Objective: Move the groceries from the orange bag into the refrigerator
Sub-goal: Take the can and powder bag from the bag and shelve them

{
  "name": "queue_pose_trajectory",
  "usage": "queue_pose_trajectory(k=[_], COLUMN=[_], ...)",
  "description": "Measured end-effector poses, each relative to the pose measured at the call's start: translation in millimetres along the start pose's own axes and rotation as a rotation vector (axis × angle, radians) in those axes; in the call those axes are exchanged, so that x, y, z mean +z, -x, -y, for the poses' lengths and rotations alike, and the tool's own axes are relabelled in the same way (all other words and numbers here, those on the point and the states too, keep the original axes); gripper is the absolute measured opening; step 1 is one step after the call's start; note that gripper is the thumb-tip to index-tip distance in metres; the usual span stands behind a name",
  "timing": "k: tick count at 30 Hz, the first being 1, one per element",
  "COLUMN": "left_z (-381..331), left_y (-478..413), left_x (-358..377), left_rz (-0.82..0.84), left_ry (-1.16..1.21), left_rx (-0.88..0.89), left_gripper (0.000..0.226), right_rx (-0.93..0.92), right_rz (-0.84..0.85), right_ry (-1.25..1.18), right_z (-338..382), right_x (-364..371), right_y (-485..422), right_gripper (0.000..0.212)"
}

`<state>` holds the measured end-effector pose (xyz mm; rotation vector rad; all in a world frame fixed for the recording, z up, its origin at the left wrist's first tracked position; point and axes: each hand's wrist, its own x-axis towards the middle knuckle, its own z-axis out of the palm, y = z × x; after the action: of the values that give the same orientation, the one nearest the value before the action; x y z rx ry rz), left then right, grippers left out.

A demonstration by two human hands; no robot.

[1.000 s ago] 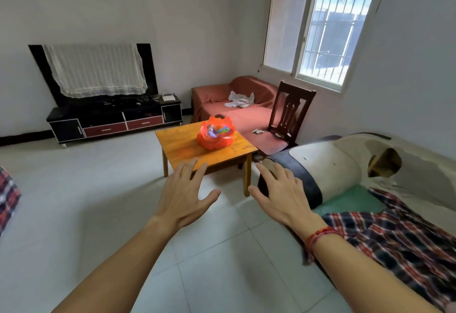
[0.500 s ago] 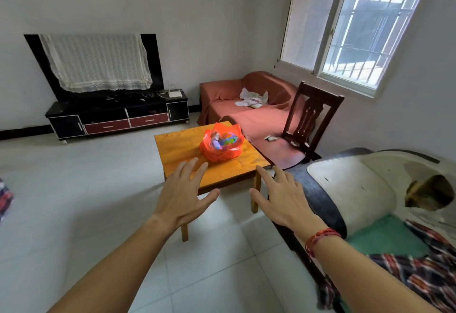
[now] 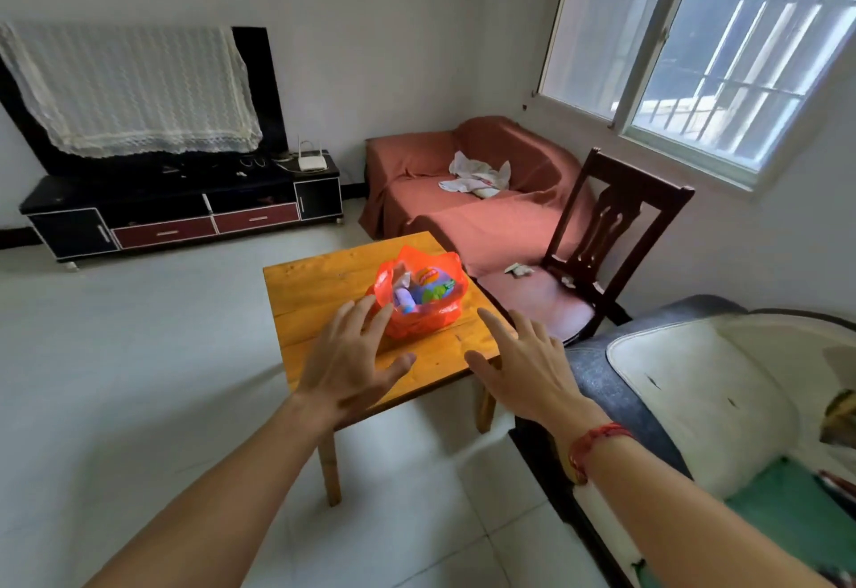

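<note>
Both our hands, left hand and right hand, reach with fingers spread and empty toward the orange bag on the desk; next we grasp it.

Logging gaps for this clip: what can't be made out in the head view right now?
- Refrigerator: not in the head view at all.
- Groceries: only the tops show; the orange bag hides the rest, and labels are too small to read.
- Left hand: fingertips overlap the bag's edge; contact cannot be told.
- Right hand: covers the table corner.
</note>
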<state>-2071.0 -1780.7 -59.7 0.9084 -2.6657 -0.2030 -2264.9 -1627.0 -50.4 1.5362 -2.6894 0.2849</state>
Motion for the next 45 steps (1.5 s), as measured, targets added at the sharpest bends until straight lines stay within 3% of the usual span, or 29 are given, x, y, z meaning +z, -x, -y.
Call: queue_pose_trajectory(k=[11,25,40,45], left_z=[45.3,80.5,123.6,127.9], left_y=[-139.6,-308.9,-364.6,-379.3], left_x=[64.4,158.0,219.7,243.2], left_rz=[0.066,0.207,0.309,0.348], left_ry=[0.014,0.025,0.119,0.162], left_rx=[-0.047,-0.269,-0.328,-0.308], left_gripper=[0.088,0.090,0.091,0.075], right_rx=[-0.007,-0.080,-0.076,-0.058], right_rz=[0.070,0.233,0.389,0.413], right_ry=[-0.042,-0.081,-0.089,-0.097], right_z=[-32.3,-99.5,-81.6,-74.6], right_x=[53.2,127.1,177.5,194.7], right_y=[-153.1,-360.0,-434.4,-460.0], right_gripper=[0.072,0.072,0.074,0.072])
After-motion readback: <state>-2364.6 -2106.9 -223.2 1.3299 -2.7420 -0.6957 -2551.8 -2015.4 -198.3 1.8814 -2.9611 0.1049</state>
